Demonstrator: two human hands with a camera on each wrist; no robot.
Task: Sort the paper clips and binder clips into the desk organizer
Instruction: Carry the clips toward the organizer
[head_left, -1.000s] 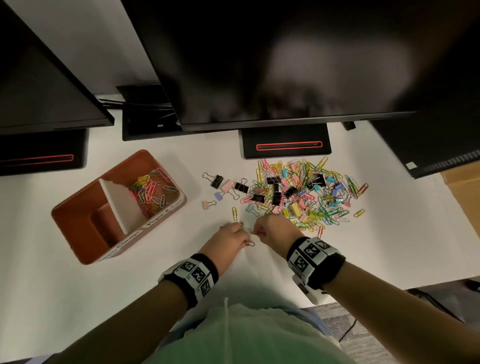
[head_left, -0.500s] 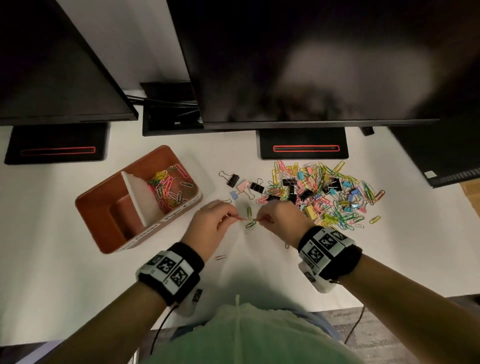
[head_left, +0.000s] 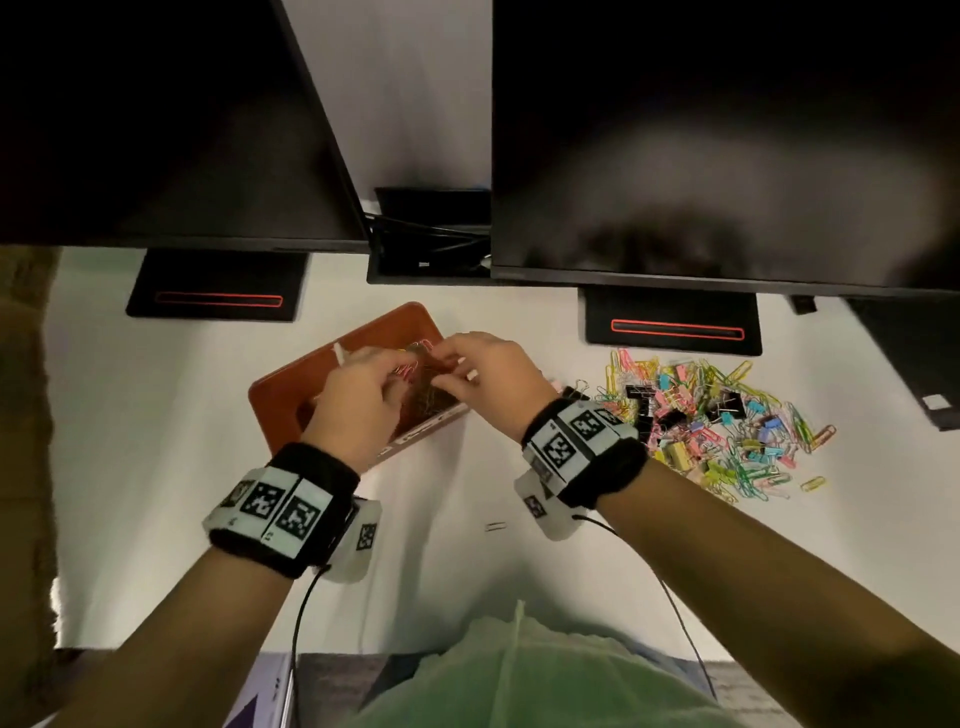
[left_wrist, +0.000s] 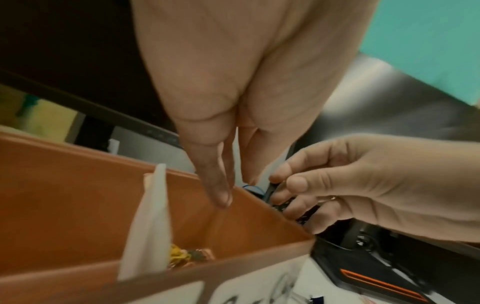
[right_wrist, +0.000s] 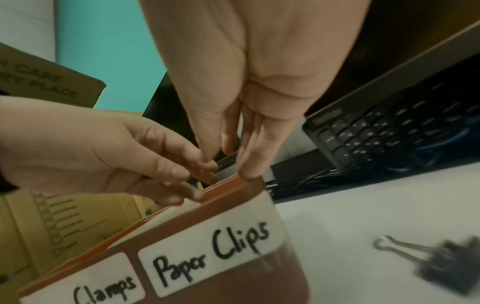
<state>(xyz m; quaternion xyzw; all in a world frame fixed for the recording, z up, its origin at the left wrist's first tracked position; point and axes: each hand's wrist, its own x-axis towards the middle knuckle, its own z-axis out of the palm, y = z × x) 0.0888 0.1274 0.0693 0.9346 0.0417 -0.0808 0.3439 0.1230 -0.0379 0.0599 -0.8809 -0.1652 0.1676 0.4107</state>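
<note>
1. Left monitor base (head_left: 215, 285): a flat black slab with a thin red stripe, lying on the smooth white desk (head_left: 156, 441).
2. Desk organizer (head_left: 291, 384): a brown, rounded-corner box with a thin white divider (left_wrist: 150, 222). White labels on its front wall read "Clamps" (right_wrist: 103, 288) and "Paper Clips" (right_wrist: 210, 255). Coloured wire paper clips (left_wrist: 182, 256) lie at the bottom of the compartment right of the divider.
3. Left hand (head_left: 358, 402): over the organizer, fingers curled together towards the right hand; whether it pinches anything cannot be told.
4. Right hand (head_left: 483, 379): over the organizer's right end, fingers bent downward, tips close to the left hand's. A hold on a clip cannot be made out either.
5. Single pale paper clip (head_left: 495, 526): flat on the desk near the person's body.
6. Black binder clip (right_wrist: 441, 267): folded steel with wire handles, on the desk just right of the organizer.
7. Pile of clips (head_left: 727, 421): pastel wire paper clips and boxy binder clips, loosely heaped well right of the organizer.
</note>
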